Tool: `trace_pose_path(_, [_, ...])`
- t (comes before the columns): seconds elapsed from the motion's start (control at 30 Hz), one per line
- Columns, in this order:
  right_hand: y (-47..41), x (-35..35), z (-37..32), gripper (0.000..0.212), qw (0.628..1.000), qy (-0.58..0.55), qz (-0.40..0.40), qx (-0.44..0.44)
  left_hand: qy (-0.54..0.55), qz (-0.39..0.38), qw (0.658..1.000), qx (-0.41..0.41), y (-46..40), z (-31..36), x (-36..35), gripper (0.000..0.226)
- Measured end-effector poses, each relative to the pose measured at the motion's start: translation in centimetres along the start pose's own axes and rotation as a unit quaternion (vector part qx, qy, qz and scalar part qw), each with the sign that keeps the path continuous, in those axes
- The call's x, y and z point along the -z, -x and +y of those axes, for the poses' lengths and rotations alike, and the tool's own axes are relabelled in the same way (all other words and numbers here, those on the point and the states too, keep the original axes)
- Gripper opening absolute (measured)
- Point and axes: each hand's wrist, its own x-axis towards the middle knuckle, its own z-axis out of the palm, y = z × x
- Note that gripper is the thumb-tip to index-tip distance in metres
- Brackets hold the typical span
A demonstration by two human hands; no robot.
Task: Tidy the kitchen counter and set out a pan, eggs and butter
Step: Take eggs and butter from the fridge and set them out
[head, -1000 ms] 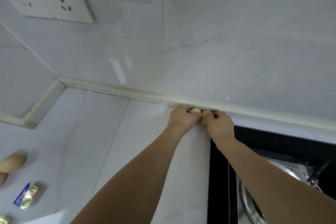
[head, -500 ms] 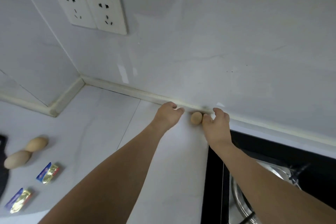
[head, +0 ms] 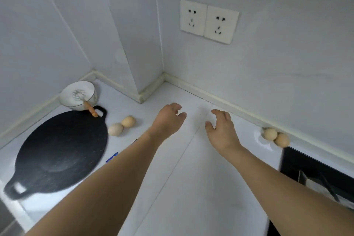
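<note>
Half a second ago both hands were at the wall edge with one egg between them; now the left hand (head: 168,119) and the right hand (head: 222,130) hover over the bare middle of the worktop (head: 191,188), fingers loosely curled and holding nothing. Two eggs by the wall (head: 275,137) lie touching each other at the right of the frame, against the base strip and just beside the black hob (head: 306,166). I judge that pair set down and the hands free for the next item. Another pair of eggs (head: 121,125) lies left of centre, just beside the black pan (head: 59,151), which sits flat on the worktop at the lower left. Behind it a white bowl (head: 78,93) holds a whisk (head: 84,101). A blue butter wrapper (head: 112,157) peeks out beside the left forearm; no writing on it can be read. Two wall sockets (head: 208,21) carry no legible marking.
</note>
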Motion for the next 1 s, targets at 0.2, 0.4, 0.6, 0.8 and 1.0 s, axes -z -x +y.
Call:
trace_pose_path(0.2, [-1.2, -6.6, -6.6, 0.048, 0.996, 0.001, -0.079, 0.029, -0.051, 0.038, 0.997, 0.051, 0.2, -7.9, 8.1, 0.040])
trace_pose_path(0.4, [-3.3, -12.7, -11.5, 0.045, 0.986, 0.030, -0.153, 0.059, -0.054, 0.042, 0.993, 0.097, 0.1, -14.0, 12.3, 0.043])
trace_pose_path(0.6, [-6.0, -16.5, -14.6, 0.053, 0.954, 0.138, -0.229, 0.136, -0.144, 0.037, 0.984, 0.094, 1.3, -17.1, 11.0, 0.033])
trace_pose_path(0.8, [-8.2, -19.8, -16.3, 0.062, 0.897, 0.264, -0.274, 0.225, -0.156, 0.061, 0.981, 0.099, 0.8, -18.8, 9.7, 0.042])
trace_pose_path(1.0, [-9.2, -22.1, -15.8, 0.044, 0.868, 0.312, -0.287, 0.259, -0.158, 0.063, 0.979, 0.115, 0.0, -19.8, 8.9, 0.047])
